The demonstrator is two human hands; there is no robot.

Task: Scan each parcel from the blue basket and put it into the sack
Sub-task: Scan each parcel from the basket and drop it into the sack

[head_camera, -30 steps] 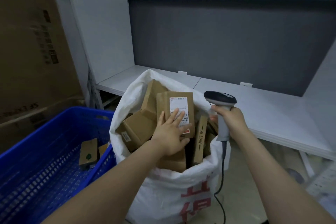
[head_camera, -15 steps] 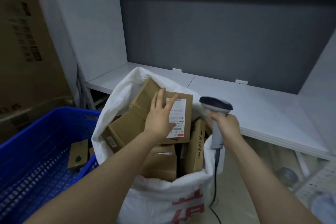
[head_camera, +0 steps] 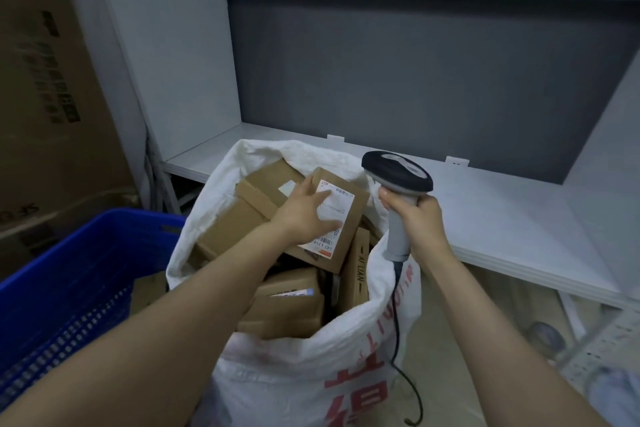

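A white sack [head_camera: 304, 367] with red lettering stands open in front of me, holding several brown cardboard parcels. The top parcel [head_camera: 349, 215] carries a white shipping label and lies tilted on the pile. My left hand [head_camera: 306, 211] rests flat on it with fingers straight, covering part of the label. Just right of the sack's mouth, my right hand [head_camera: 420, 218] grips the handle of a grey barcode scanner [head_camera: 398, 177], whose cable hangs down along the sack. The blue basket [head_camera: 69, 274] is at the left; its contents are out of view.
A white shelf board [head_camera: 519, 218] runs behind and to the right of the sack, with a dark grey wall above. A large cardboard box [head_camera: 52, 97] stands at the far left behind the basket. Some items lie on the floor under the shelf at lower right.
My left hand has pushed the labelled parcel from upright to lying tilted on the pile. The view has shifted, so the basket's inside parcel is no longer seen. The scanner stays held.
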